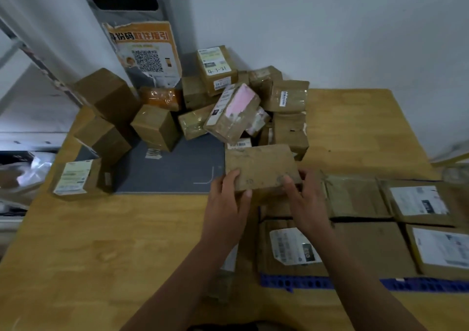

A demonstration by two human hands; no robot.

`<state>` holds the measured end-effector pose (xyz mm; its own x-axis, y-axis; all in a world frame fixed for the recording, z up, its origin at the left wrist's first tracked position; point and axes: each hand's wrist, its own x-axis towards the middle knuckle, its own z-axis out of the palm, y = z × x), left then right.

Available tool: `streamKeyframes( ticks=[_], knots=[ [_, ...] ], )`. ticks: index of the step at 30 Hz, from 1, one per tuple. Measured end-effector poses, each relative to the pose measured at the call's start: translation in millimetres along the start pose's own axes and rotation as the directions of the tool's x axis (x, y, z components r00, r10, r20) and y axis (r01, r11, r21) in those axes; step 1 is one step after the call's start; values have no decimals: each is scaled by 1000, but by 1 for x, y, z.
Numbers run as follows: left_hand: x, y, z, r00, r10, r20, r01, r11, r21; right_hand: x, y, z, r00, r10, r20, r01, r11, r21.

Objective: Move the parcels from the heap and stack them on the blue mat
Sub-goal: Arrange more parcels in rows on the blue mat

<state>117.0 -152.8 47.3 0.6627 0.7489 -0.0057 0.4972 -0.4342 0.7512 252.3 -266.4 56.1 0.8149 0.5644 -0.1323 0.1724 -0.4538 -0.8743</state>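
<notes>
You hold a flat brown box (pixel 261 167) with both hands. Your left hand (pixel 228 201) grips its near left corner, with the fingers curled round the edge. Your right hand (pixel 305 201) grips its near right corner the same way. The box is in the middle of the frame, just in front of the heap. It is hard to tell if it touches anything below it.

The wood table (pixel 101 242) fills most of the frame. The heap (pixel 236 112) is at the upper middle. It is many brown boxes piled every which way against the wall, some on their sides.

At the lower right, flat parcels (pixel 368 249) lie side by side, and some have white labels. The blue mat (pixel 418 284) is under them, and only its near edge shows.

A grey mat (pixel 165 171) lies left of your box, with part of the heap on it. An orange poster (pixel 147 54) with a square code hangs at the upper left. A lone parcel (pixel 76 178) with a white label stands at the left, by the grey mat's corner.
</notes>
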Motion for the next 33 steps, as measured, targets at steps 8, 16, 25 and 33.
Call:
streamKeyframes(
  ticks=[8,16,25,33],
  knots=[
    [3,49,57,1000,1,15,0,998,-55,15,50,-63,998,43,-45,-38,995,96],
    [-4,63,75,989,-138,-60,129,983,-128,18,71,-68,999,30,20,-31,996,83],
    [-2,57,78,983,-173,-54,165,978,-130,17,68,-70,999,27,26,-30,992,124],
    [19,50,65,986,-166,-27,163,983,-86,31,51,-74,996,-37,-78,41,998,54]
  ],
)
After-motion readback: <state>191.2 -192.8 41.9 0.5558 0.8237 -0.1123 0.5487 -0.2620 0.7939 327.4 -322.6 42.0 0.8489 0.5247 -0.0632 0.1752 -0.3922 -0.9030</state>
